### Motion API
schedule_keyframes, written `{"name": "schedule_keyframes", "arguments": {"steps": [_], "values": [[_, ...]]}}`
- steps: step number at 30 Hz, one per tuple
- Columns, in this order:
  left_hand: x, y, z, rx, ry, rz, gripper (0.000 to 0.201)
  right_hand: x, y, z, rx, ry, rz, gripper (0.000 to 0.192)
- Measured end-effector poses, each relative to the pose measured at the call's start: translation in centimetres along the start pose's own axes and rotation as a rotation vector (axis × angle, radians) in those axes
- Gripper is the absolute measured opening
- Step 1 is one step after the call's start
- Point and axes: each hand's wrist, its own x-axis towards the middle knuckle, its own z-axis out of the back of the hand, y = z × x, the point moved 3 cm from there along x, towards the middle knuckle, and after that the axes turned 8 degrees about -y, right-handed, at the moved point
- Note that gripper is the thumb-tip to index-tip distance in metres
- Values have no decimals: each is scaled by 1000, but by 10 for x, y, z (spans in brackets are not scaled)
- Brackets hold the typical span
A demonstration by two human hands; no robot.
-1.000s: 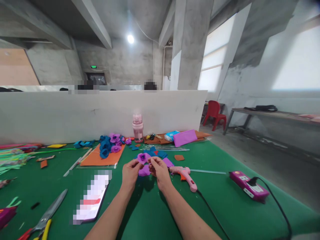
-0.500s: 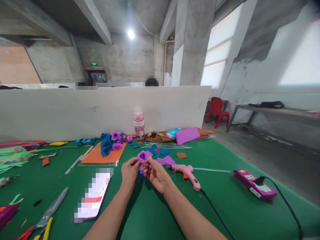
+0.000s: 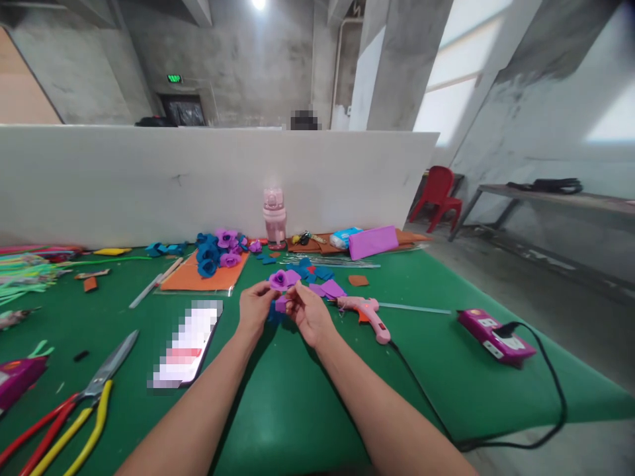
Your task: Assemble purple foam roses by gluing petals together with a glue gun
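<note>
Hands (image 3: 254, 309) (image 3: 313, 315) hold purple flower (image 3: 281, 280); bottle (image 3: 274, 217) stands (contents unclear).

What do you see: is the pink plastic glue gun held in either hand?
No, the pink glue gun lies on the green tabletop, while the left hand and right hand are at the purple petalled flower.

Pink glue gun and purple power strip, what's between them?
In the head view, a translucent glue stick pokes from the pink glue gun, almost reaching the purple power strip.
</note>
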Motion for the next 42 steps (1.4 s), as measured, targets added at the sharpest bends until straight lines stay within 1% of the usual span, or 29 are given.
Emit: {"name": "schedule_keyframes", "arguments": {"steps": [2,5,12,17,21,26,33,39,42], "values": [[-1,-1,0,0,7,10,14,0,2,-1,1,-43,-6,30],[-1,-4,0,-23,34,10,17,0,5,-1,-3,-53,-6,33],[0,-5,1,47,103,-31,20,5,13,5,7,-11,51,27],[3,1,0,18,170,-47,23,7,13,4,8,43,23,25],[5,3,0,26,223,-63,19,5,15,2,-9,59,4,25],[4,-1,1,42,247,-69,17,2,18,2,-36,61,13,26],[2,-1,-1,83,256,-80,20,2,15,1,-71,130,73,32],[-2,-10,-2,76,266,-80,20,4,15,3,-136,116,120,30],[-3,-11,-3,78,276,-80,23,4,14,3,-123,125,126,29]]}}
